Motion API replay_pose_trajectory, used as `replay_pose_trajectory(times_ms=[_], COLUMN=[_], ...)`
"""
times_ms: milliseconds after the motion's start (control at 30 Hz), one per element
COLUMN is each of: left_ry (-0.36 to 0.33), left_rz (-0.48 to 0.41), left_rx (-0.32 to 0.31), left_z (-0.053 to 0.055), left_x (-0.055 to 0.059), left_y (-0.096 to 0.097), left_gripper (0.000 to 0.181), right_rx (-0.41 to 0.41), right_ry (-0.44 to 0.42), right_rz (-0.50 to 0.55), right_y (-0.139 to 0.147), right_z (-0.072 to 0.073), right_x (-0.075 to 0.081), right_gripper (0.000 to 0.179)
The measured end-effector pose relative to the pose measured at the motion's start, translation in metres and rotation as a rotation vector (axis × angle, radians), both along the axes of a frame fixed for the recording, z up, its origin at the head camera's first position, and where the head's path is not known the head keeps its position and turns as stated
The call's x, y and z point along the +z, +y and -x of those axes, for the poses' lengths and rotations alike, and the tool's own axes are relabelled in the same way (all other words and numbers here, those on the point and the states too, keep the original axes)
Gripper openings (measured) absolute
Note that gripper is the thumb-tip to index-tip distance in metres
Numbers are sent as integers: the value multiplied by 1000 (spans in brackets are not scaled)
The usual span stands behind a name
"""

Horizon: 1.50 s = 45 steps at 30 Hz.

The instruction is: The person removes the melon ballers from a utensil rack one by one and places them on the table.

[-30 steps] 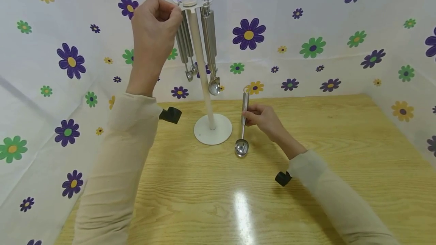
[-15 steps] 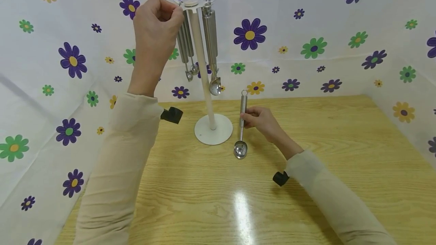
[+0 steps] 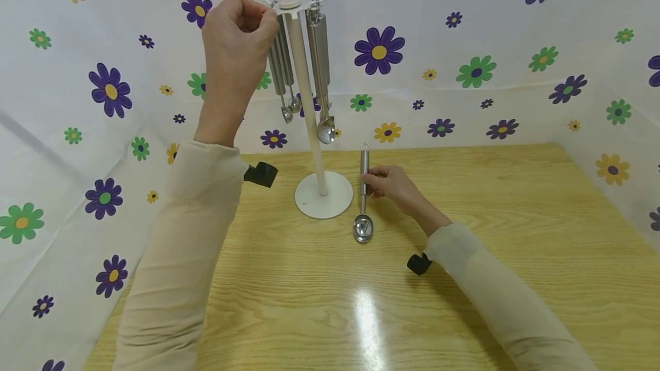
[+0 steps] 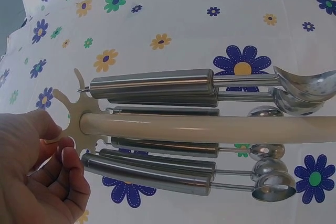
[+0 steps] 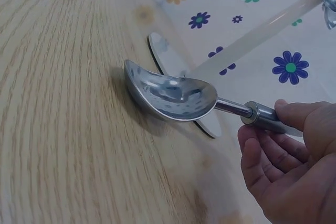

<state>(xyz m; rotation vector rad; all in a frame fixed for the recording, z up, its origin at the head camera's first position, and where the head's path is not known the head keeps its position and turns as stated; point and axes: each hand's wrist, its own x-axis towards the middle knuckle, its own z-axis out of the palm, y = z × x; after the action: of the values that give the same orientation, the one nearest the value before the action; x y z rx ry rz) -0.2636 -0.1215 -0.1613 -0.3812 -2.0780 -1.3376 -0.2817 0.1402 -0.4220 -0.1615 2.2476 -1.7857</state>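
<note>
My right hand (image 3: 394,185) pinches the steel handle of an ice cream scoop (image 3: 363,228). The scoop stands nearly upright in the head view, bowl down and ring up, just right of the white stand's round base (image 3: 335,209). In the right wrist view the scoop's bowl (image 5: 173,98) is close to the tabletop; whether it touches I cannot tell. Up at the stand's top, my left hand (image 3: 234,44) pinches one hook arm of the hook plate (image 4: 81,121) between thumb and fingers. Several steel scoops and spoons (image 4: 152,85) hang from the other hooks, around the pole (image 4: 210,128).
The wooden table (image 3: 289,302) reaches to a white flowered cloth (image 3: 438,33) behind and at the sides. A black wrist mount (image 3: 262,174) sits by the left cuff, another black mount (image 3: 419,264) by the right one.
My right hand and the scoop have moved slightly left and lower in the head view, and the scoop has become more upright. The left hand keeps its hold on the stand's top.
</note>
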Motion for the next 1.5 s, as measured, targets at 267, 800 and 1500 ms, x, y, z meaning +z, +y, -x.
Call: replay_pose_trajectory(times_ms=[267, 800, 1500], left_ry=[2, 9, 33], left_rz=[2, 5, 5], left_rx=[-1, 6, 22], left_z=[0, 0, 4], left_x=[0, -1, -4], left_y=[0, 0, 2], left_gripper=[15, 15, 15], right_rx=[-7, -95, -103], right_ry=[-12, -40, 60], right_rz=[-25, -121, -323], right_y=[-1, -10, -18], right_z=[4, 13, 16], right_x=[-5, -18, -25], right_gripper=[38, 34, 26])
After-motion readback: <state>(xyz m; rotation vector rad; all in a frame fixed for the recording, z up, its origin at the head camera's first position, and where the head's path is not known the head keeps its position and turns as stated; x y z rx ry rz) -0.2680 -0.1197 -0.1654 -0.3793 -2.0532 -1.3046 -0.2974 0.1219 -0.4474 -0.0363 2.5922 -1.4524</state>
